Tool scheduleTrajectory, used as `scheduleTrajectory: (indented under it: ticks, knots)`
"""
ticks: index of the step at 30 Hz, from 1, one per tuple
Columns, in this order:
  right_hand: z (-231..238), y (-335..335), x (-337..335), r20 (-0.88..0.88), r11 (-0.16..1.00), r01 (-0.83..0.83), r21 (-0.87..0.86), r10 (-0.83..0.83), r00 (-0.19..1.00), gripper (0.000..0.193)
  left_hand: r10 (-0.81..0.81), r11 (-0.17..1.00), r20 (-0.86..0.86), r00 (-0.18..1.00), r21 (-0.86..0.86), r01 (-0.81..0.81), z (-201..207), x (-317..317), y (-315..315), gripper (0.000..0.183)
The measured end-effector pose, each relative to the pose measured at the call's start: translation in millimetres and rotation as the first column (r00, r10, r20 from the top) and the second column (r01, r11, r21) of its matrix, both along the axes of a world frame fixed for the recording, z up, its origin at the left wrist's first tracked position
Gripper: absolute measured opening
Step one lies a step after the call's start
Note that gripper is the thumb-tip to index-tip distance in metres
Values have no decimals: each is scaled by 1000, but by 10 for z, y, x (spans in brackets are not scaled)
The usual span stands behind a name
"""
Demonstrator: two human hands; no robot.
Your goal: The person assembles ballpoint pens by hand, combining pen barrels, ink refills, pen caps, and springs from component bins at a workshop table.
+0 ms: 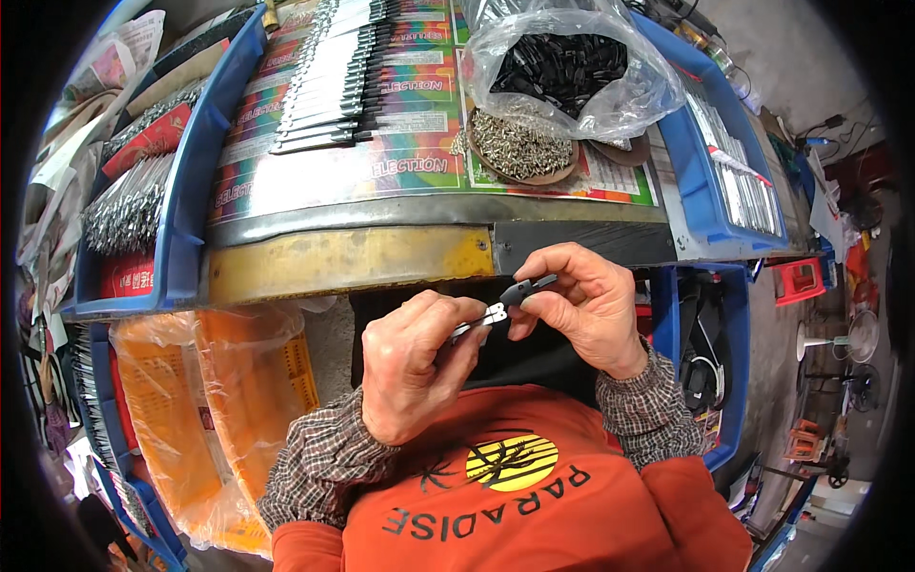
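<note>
Above my lap, just in front of the table edge, my two hands meet. My left hand [412, 360] is closed, pinching a thin silvery metal piece [494, 314] with cut-outs at its end. My right hand [600, 303] grips a small black plastic part [518, 292] with a narrow tip between thumb and fingers. The black part sits against the end of the metal piece; whether they are joined I cannot tell. On the table beyond lie long metal strips with black ends [334, 81], side by side in a row.
A clear plastic bag [481, 71] of black parts stands behind a dish of small metal fasteners [522, 148]. Blue bins of metal strips flank the table, left [202, 181] and right [701, 181]. Below are an orange plastic-wrapped crate [229, 381] and another blue bin [734, 362].
</note>
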State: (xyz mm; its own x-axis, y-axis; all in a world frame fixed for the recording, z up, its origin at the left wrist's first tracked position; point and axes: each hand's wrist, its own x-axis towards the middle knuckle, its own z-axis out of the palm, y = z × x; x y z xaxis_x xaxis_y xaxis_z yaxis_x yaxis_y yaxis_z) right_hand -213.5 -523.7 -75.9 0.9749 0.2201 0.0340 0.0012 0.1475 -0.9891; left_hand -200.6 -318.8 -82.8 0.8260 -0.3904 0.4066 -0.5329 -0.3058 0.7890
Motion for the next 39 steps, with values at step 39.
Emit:
scheduleTrajectory:
  ticks: [39]
  knots:
    - [-319,37,-125,109,949,-128,-288,165,980,16,-59,998,50,997,34,57,-356,-140,3,22]
